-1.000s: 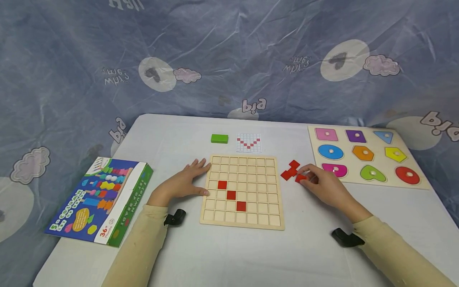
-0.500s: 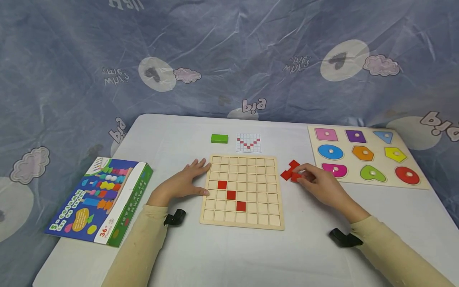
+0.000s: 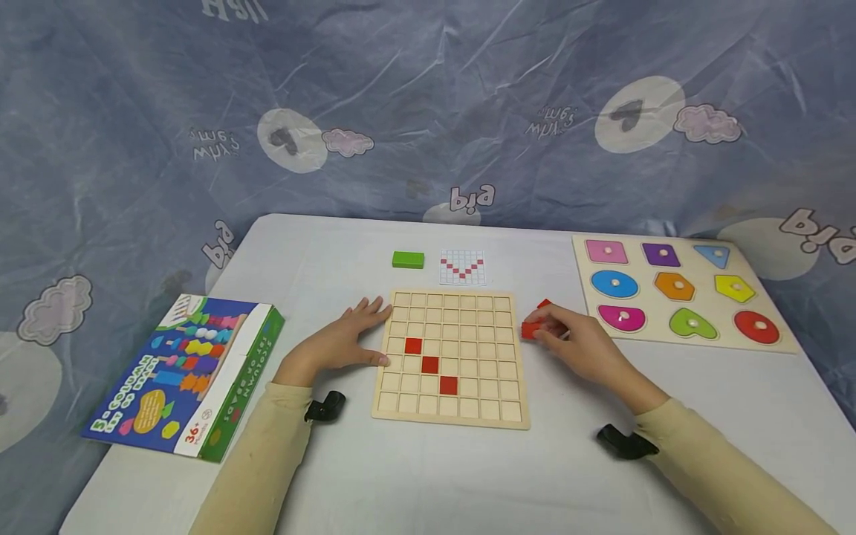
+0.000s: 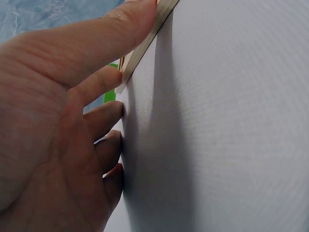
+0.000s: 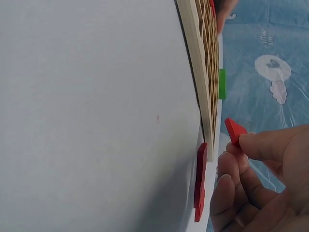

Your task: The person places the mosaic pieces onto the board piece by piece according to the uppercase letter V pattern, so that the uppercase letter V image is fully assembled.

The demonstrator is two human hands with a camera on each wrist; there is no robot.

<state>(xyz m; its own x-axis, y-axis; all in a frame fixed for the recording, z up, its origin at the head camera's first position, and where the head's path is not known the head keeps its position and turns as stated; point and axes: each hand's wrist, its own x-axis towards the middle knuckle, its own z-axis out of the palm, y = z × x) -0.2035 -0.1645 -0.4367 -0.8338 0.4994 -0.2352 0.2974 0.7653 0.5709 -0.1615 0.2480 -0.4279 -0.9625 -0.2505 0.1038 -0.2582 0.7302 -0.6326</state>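
Note:
My right hand (image 3: 588,349) pinches a red square tile (image 5: 235,130) between thumb and fingertips, raised off the table beside the grid board's right edge. Other red tiles (image 5: 200,176) lie on the table under that hand, partly hidden by it in the head view. The wooden grid board (image 3: 470,327) is flat on the table, with 3 red tiles (image 3: 430,365) set in a diagonal across its cells. With fingers spread, my left hand (image 3: 334,342) rests at the board's left edge, its thumb and index finger touching the frame.
Behind the board lie a green block (image 3: 408,260) and a small card (image 3: 463,267) printed with a red V pattern. A shape puzzle board (image 3: 645,286) lies at the right back. The bead set box (image 3: 183,375) lies at the left.
My right hand has moved left with a red tile, from the right of the loose tiles to above them, near the board. The left hand stays put.

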